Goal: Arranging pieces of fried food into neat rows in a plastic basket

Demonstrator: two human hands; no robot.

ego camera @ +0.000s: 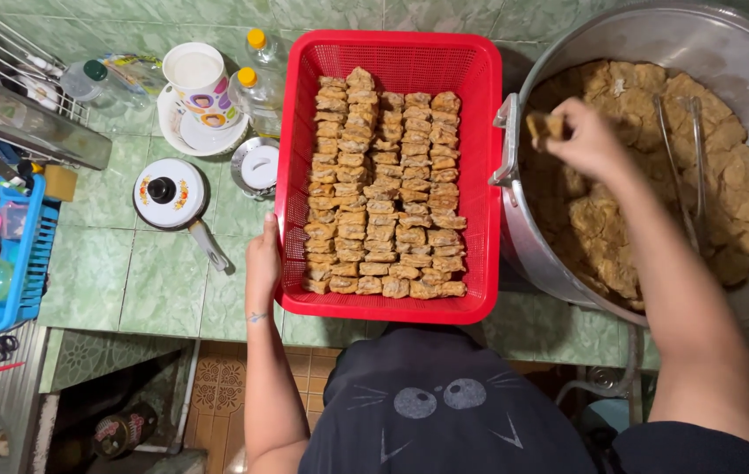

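A: Where does your right hand [587, 139] sit?

B: Over the left part of the big metal pot [747, 53], just inside its rim. Your fingers are pinched closed on one brown tofu piece [544, 126], held above the pile of fried pieces [725, 184] that fills the pot. Metal tongs [681, 149] lie on that pile just right of your hand, so room on that side is tight.

A: And your left hand [262, 262]?

B: It lies flat against the left wall of the red basket [297, 132], near the front corner, fingers pointing up along the rim. I cannot tell whether they curl over the edge; it has nothing else in it.

A: How full is the basket?

B: Neat rows of tofu [383, 189] fill the middle from back to front. A bare strip shows along the right wall and a narrower one on the left.

A: What crowds the edges?

B: The basket's right wall nearly meets the pot's handle [506, 140]. Left of your left hand, a small lidded pan [171, 193] rests on the green tiled table [102, 272], its handle pointing toward your wrist. Behind it stand a patterned cup [199, 83] and two bottles [256, 75]. The basket's front edge sits close to the table's front edge.
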